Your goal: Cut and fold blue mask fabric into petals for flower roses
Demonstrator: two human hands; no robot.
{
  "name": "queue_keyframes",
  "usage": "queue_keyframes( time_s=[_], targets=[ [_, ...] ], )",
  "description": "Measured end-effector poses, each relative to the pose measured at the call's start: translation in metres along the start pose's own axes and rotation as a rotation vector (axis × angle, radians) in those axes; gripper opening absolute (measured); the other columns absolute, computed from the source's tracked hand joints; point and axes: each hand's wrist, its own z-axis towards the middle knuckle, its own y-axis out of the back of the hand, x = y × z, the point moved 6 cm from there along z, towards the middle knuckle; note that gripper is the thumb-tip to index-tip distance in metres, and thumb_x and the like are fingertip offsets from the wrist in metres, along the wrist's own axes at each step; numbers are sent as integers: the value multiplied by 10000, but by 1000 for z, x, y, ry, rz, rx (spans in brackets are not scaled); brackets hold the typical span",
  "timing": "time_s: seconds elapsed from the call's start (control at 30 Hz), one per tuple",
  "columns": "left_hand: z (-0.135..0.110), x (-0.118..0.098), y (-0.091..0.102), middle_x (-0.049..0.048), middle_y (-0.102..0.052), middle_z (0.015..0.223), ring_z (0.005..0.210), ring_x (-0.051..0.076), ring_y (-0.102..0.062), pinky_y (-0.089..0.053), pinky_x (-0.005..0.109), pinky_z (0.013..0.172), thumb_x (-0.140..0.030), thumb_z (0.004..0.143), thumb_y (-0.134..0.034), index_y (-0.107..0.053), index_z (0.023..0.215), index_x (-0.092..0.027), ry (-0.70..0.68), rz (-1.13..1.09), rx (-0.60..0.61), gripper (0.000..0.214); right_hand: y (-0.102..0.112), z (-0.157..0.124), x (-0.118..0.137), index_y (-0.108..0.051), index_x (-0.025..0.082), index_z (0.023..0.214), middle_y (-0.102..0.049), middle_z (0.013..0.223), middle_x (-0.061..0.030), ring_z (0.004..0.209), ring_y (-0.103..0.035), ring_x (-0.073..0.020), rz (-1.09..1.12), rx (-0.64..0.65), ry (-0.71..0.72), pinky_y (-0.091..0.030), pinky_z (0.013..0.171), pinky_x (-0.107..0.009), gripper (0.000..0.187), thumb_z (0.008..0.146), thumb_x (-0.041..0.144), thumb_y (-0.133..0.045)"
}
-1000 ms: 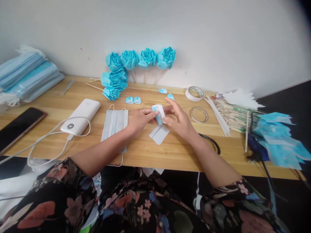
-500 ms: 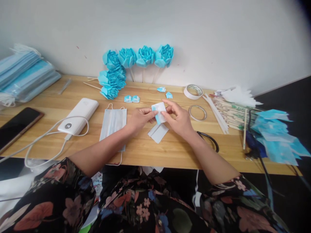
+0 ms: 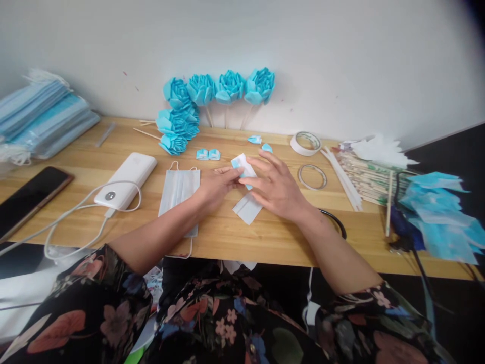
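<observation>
A small piece of white and light-blue mask fabric (image 3: 239, 162) is pinched between the thumb and fingers of my left hand (image 3: 216, 188). My right hand (image 3: 279, 188) has its fingers spread over the right side of that piece; whether they touch it I cannot tell. Below both hands, a whitish strip of fabric (image 3: 248, 209) with a fold line lies on the table. Past my fingers are small folded blue pieces (image 3: 254, 139), and two more folded pieces (image 3: 208, 154) lie side by side. A flat face mask (image 3: 177, 189) rests partly under my left forearm.
Blue fabric flowers (image 3: 230, 87) on sticks lean at the wall. Tape rolls (image 3: 305, 143), wooden sticks (image 3: 364, 177) and blue scraps (image 3: 435, 202) are on the right. A power bank (image 3: 127, 179) with cable, a phone (image 3: 32, 199) and a mask stack (image 3: 45, 119) are on the left.
My right hand has let go of the fabric piece and spread its fingers. The piece now tilts differently in my left hand. The whole view has shifted slightly.
</observation>
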Motion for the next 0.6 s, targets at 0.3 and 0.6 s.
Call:
queue_keyframes(
  time_s=[0.3,0.6],
  targets=[
    [0,2,-3,73,-747,851,824,163,-675,-511,326,857,-276,808,-769,-755,865,-129,38,-60,6,158,-4,-1,-10,-717,360,1069,-548,1436,21,1425,-404,-284,-27,-79,-69,-412,1139,-578,285,931,162,-566],
    [1,4,-3,85,-750,870,861,179,-684,-501,335,870,-294,811,-770,-759,828,-130,26,-43,13,165,-5,-2,-18,-761,335,948,-603,1389,0,1326,-509,-275,184,-182,-199,-460,1059,-557,145,931,263,-638]
  ],
)
